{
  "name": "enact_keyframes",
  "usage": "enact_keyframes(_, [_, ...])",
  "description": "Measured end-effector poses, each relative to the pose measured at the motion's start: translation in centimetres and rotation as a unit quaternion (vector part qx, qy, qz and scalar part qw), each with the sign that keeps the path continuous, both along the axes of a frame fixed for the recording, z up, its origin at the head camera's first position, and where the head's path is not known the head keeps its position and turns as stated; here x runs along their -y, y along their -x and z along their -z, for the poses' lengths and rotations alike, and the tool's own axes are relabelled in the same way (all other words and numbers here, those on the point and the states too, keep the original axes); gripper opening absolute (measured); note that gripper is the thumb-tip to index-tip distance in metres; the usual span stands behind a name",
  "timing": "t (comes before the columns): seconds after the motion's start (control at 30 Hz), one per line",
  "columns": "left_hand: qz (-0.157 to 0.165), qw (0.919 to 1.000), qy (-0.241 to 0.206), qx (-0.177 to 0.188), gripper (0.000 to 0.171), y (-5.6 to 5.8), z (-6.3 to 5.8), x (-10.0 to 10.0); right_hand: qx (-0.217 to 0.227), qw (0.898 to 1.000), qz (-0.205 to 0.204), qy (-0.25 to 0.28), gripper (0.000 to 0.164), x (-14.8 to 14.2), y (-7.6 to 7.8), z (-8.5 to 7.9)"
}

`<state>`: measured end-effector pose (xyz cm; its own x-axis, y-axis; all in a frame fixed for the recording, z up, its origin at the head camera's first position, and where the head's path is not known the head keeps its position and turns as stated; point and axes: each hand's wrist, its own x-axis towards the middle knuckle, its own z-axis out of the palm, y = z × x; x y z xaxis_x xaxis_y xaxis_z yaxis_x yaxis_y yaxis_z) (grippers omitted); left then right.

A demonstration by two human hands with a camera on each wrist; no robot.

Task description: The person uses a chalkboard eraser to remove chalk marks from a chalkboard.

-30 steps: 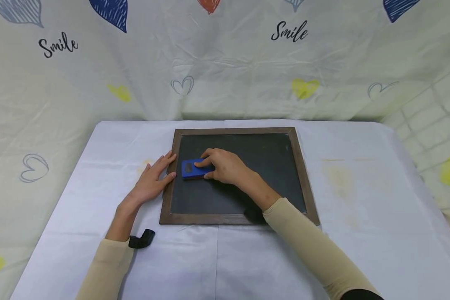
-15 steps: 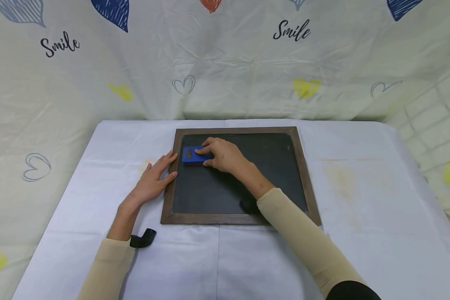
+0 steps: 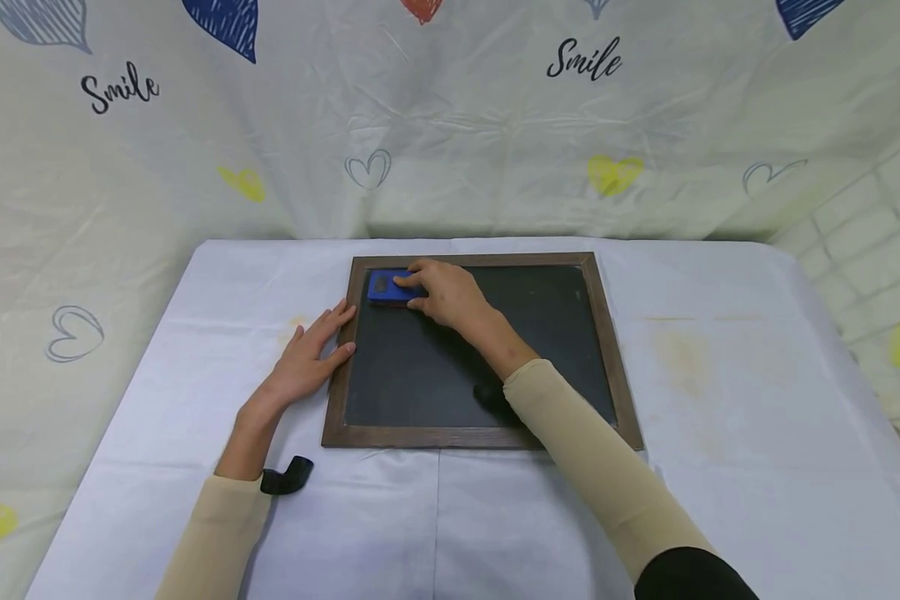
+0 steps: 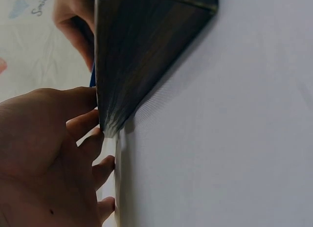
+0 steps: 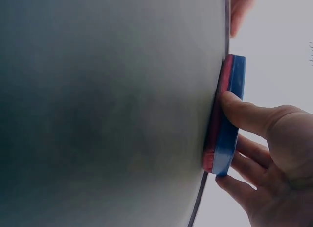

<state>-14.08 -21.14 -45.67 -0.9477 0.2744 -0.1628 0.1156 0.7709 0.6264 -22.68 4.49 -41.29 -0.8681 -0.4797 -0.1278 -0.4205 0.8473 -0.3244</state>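
Observation:
A blackboard [image 3: 420, 383] in a brown wooden frame lies flat on the white-covered table. My right hand [image 3: 453, 296] grips a blue chalkboard eraser [image 3: 383, 287] at the board's upper left corner. In the right wrist view the eraser [image 5: 230, 114] has a red felt side, which lies against the dark board surface; thumb and fingers hold its blue back from both sides. My left hand [image 3: 300, 358] rests with spread fingers on the left edge of the frame. The left wrist view shows that hand [image 4: 54, 134] touching the board's side [image 4: 142, 46].
White cloth [image 3: 757, 400] with faint brownish stains covers the table. Behind it hangs a pale curtain [image 3: 487, 125] printed with hearts and "Smile". A black strap piece [image 3: 288, 476] juts from the left sleeve, and a black band [image 3: 693, 575] circles the right sleeve.
My right hand has slid the eraser up along the board's left side, from about mid-height to the top corner. The left hand has stayed in place on the frame.

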Motion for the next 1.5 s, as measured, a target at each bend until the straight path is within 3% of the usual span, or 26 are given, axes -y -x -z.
enact_keyframes(0.43, [0.003,1.0000,-0.006,0.001,0.065,0.0,-0.3,-0.1,-0.010,1.000,0.010,0.010,0.052,0.0,1.0,0.2])
enact_keyframes(0.93, [0.001,1.0000,-0.008,0.005,0.065,-0.3,-0.2,-0.2,-0.001,1.000,0.012,0.022,0.051,-0.6,0.7,-0.4])
enact_keyframes(1.23, [0.000,0.9999,-0.009,0.004,0.065,-0.3,-0.4,-0.2,-0.017,0.996,0.053,0.065,0.052,-3.9,-0.2,-2.3])
enact_keyframes(1.5, [-0.001,0.9999,-0.014,0.003,0.065,-0.4,-0.3,-0.1,-0.029,0.989,0.113,0.087,0.054,-8.9,-1.2,-3.0])
